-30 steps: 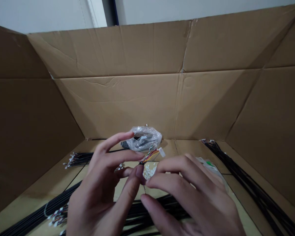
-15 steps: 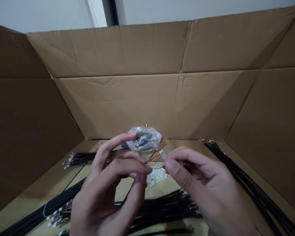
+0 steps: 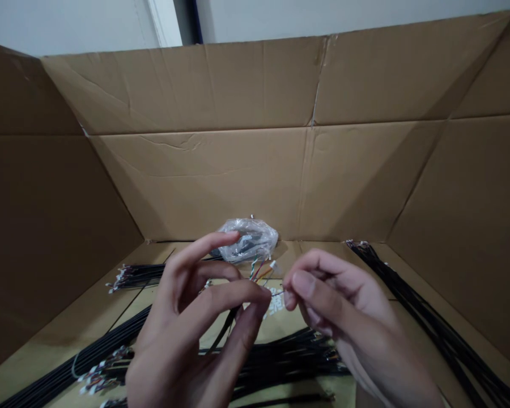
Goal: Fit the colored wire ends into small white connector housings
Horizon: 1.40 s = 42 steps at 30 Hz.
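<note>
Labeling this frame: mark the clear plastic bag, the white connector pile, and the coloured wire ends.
clear plastic bag (image 3: 249,239), head view, middle of the crinkled film.
white connector pile (image 3: 275,301), head view, centre of the loose pieces between the hands.
coloured wire ends (image 3: 260,270), head view, fanned strands above the left fingertips.

matt, creased brown cardboard box (image 3: 246,164), a crinkled glossy clear plastic bag (image 3: 249,239), smooth black-sheathed cables (image 3: 289,362), thin coloured plastic-coated wires (image 3: 260,271), and small white plastic connectors (image 3: 275,303) with a dull finish.
</note>
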{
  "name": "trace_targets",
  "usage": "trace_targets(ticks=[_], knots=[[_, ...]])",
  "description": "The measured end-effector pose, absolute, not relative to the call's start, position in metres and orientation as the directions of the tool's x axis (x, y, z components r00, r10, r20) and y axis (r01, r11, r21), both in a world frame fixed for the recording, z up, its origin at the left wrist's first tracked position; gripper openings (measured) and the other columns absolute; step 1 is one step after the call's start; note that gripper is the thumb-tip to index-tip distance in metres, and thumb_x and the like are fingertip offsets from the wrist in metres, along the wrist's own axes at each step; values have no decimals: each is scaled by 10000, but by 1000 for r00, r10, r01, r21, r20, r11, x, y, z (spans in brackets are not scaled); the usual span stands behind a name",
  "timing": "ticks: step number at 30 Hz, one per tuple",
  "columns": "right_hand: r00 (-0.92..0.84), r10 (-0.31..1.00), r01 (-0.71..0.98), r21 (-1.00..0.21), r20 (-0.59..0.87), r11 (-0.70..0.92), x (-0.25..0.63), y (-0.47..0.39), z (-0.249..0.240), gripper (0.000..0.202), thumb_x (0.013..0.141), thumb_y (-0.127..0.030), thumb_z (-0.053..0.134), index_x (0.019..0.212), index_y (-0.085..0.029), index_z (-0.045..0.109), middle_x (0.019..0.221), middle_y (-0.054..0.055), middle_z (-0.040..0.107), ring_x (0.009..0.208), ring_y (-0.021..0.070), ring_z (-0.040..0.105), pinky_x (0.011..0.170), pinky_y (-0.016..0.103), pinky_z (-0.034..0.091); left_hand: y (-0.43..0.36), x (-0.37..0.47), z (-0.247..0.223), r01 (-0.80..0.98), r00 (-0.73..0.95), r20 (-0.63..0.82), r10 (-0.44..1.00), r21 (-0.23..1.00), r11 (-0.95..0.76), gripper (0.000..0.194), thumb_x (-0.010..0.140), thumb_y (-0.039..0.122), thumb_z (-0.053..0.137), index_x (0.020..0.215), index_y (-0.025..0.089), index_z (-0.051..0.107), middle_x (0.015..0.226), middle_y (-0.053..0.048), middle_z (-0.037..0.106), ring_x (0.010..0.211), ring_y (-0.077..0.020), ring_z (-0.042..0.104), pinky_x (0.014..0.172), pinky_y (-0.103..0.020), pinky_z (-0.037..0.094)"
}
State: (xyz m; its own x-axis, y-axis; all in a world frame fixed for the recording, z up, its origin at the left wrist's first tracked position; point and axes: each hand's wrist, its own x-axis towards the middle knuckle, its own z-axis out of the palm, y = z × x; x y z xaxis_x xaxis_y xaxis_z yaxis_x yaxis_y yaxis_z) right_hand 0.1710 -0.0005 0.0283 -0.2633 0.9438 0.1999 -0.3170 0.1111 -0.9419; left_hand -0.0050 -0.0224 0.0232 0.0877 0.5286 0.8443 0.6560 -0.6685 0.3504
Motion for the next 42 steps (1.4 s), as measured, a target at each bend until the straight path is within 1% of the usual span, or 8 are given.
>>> trace_targets(ticks=[5,10,15,20,26,31,37,42], knots=[[-116,954,-318,-920,277,228,169,2,28,167,870,-457,794,924,-299,780,766,-44,653,549,70,373,487,168,331,-26,-2,23,641,47,828,559,404,-653,247,926,66,609,909,302,681,1232,-11,612,1266,-186,590,921,-289,538],[-186,946,-304,-931,265,201,166,7,27,152,865,-424,806,876,-275,778,792,-27,693,657,100,520,604,197,422,-25,-2,23,623,56,799,598,440,-647,240,934,95,602,912,323,673,1052,0,651,1303,-195,565,995,-310,527],[-263,936,-352,-926,235,134,168,11,26,172,841,-407,833,838,-248,769,762,-28,689,714,103,583,672,201,460,-25,-3,20,620,54,815,577,426,-659,229,927,113,610,902,327,686,1100,-1,656,1288,-194,593,919,-281,545],[-335,921,-407,-912,198,48,166,16,28,220,827,-382,840,790,-188,743,679,-27,620,620,91,499,597,209,397,-26,-1,21,644,38,810,585,428,-634,226,942,112,614,937,325,689,1307,-3,615,1313,-210,589,939,-305,540],[-388,913,-508,-856,130,-94,157,23,29,301,727,-396,894,774,-155,719,628,-32,575,519,63,328,484,218,204,-25,2,20,702,20,819,574,397,-591,215,953,110,611,992,312,676,1410,-19,551,1353,-232,555,957,-329,537],[-428,898,-578,-795,107,-181,149,27,28,287,703,-350,905,719,-154,695,600,-53,540,489,51,246,452,226,124,-25,7,18,704,-79,822,564,447,-553,184,958,134,608,968,304,677,1400,-8,554,1179,-215,654,983,-362,538],[-277,951,-502,-864,139,-20,151,24,27,272,727,-371,895,703,-171,712,607,-45,563,540,73,400,497,198,306,-18,-4,17,699,28,841,541,370,-612,179,936,136,627,937,302,696,1414,14,535,881,-135,679,831,-312,584],[-153,949,-347,-914,274,208,153,16,23,181,844,-393,812,831,-223,749,762,-16,669,713,117,568,659,222,467,-17,-7,19,742,60,854,516,308,-596,169,939,147,635,977,298,699,1440,-8,523,862,-141,671,733,-304,595]])
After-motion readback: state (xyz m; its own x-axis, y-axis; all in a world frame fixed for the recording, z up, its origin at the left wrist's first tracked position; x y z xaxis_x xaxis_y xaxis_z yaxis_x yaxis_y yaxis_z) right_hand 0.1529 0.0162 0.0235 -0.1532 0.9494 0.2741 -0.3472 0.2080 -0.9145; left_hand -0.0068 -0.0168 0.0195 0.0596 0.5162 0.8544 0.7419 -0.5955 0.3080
